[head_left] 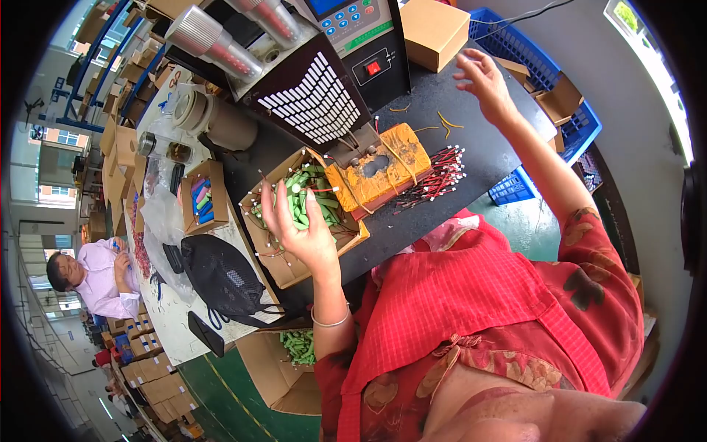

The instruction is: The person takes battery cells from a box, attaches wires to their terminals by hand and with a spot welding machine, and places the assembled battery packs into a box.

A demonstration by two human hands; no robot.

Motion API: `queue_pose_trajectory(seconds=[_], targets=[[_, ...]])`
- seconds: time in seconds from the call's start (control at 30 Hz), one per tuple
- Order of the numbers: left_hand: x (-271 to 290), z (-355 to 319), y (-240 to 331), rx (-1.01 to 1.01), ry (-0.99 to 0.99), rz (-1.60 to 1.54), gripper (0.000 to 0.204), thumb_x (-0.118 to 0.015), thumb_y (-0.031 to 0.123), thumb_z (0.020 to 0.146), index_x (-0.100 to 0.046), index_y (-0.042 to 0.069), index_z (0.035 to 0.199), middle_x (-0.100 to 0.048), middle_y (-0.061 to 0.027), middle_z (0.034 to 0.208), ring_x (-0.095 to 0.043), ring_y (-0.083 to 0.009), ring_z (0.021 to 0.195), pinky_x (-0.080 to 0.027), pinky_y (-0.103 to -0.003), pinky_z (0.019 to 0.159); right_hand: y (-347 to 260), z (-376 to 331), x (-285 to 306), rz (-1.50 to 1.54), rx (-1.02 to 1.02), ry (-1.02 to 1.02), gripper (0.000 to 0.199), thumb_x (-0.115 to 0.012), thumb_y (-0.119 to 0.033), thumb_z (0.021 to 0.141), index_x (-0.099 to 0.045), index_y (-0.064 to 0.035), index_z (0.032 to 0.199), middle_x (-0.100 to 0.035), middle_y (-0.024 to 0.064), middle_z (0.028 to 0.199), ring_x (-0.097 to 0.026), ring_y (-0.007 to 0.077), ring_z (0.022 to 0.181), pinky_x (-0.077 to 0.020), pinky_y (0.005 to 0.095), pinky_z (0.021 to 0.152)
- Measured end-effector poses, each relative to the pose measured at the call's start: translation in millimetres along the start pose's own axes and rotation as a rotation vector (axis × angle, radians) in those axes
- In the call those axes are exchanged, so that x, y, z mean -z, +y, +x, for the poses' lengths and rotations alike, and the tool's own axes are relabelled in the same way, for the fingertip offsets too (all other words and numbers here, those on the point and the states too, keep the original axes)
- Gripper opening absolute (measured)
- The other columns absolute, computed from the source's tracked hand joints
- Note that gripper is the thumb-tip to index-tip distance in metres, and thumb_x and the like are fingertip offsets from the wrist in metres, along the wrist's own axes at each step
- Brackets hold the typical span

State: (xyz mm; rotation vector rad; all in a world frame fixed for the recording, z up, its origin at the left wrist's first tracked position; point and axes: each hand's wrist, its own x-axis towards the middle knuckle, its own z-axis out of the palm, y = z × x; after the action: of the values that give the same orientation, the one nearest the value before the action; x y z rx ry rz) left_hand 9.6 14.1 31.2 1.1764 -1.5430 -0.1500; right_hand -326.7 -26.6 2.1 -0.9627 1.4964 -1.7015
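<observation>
My left hand [300, 234] is over a cardboard box [278, 270] with its fingers and thumb apart. Green cylindrical battery cells [328, 214] with thin wire leads fill that box, and some lie just beyond my fingertips. Up to the right, my right hand [486, 88] is raised above the black worktop with loosely curled, parted fingers and nothing visible in it. Between the hands sits a worn orange-yellow block [383, 169] bound with bands, below the tips of a spot-welding machine [317, 96]. Beside the block lies a bundle of red and black wires with white connectors [440, 175].
Yellow wire scraps [446, 124] lie on the worktop. A closed carton [434, 33] and a blue plastic crate [541, 55] stand at the far right. Left are a black mesh bag [221, 269], a phone [205, 334] and a small box of coloured cells [215, 193]. A person [103, 276] sits across.
</observation>
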Motion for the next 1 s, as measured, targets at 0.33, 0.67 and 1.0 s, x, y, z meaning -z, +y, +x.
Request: queue_pose_trajectory(seconds=[0.33, 0.67, 1.0], targets=[[-66.5, -35.4, 83.3, -0.177, -0.599, -0.630, 0.017, -0.059, -0.004, 0.075, -0.061, 0.002, 0.091, -0.060, -0.0091, 0.086, -0.060, -0.0220, 0.075, -0.048, -0.027, 0.065, 31.2, 98.7, -17.4, 0.251, -0.596, 0.068, 0.095, -0.071, -0.042, 0.069, -0.013, 0.0070, 0.127, -0.042, 0.0289, 0.105, -0.053, 0.0333, 0.095, -0.0491, 0.0385, 0.082], [-163.9, -49.0, 85.9, 1.259, -0.768, -1.375, 0.082, -0.056, 0.050, 0.080, -0.017, 0.002, 0.133, -0.037, -0.0134, 0.123, -0.043, -0.0226, 0.109, -0.035, -0.036, 0.093, -10.3, -40.0, 100.2, 0.189, -0.548, -0.154, 0.040, -0.054, -0.040, 0.080, -0.049, -0.0084, 0.103, -0.060, 0.0068, 0.088, -0.058, 0.0154, 0.073, -0.0462, 0.0294, 0.067], [-201.5, -109.7, 96.3, 0.987, -0.986, -1.200, 0.028, -0.045, 0.016, 0.091, -0.049, -0.002, 0.113, -0.054, -0.0064, 0.107, -0.050, -0.0134, 0.099, -0.038, -0.026, 0.088, -18.1, -137.1, 160.1, 0.198, -0.733, -0.110, 0.043, -0.049, -0.037, 0.087, -0.048, -0.0009, 0.110, -0.061, 0.0121, 0.090, -0.060, 0.0186, 0.077, -0.0490, 0.0268, 0.072]])
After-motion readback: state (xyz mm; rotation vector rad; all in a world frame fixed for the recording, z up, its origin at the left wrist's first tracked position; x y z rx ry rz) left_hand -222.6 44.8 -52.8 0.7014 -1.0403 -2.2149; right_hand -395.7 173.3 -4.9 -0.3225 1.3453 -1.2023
